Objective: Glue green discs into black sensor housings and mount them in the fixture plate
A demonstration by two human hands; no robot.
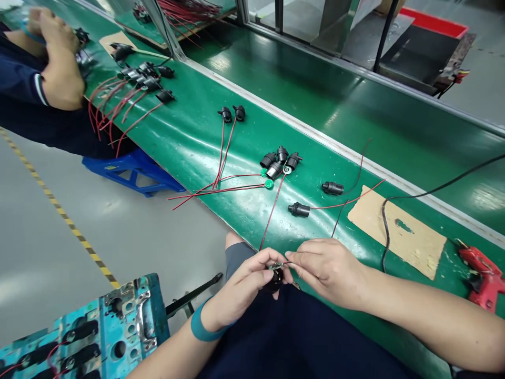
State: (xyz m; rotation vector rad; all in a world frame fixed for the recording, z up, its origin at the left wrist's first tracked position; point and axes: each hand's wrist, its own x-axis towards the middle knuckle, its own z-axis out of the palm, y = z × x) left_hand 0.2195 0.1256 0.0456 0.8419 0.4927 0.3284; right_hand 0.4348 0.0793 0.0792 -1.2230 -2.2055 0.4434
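My left hand (pixel 252 276), with a teal wristband, is closed around a black cylindrical housing (pixel 276 278) just off the table's near edge. A small circuit board (pixel 276 266) shows at the housing's open end. Beside it, my right hand (pixel 327 268) pinches a thin wire (pixel 288 262) that runs to the board. On the table ahead lie several black housings (pixel 273 169) in a group, with two green round boards (pixel 269 183) on red wires. Two more housings, one nearer (pixel 299 209) and one farther (pixel 332 188), lie to the right with wires attached.
A red glue gun (pixel 481 273) and a cardboard piece (pixel 398 231) lie at right, near a black cable (pixel 384 210). Wired housings (pixel 144 76) lie up the green table (pixel 189 131). A co-worker's arm (pixel 61 68) is at far left. A blue metal fixture (pixel 130 316) stands lower left.
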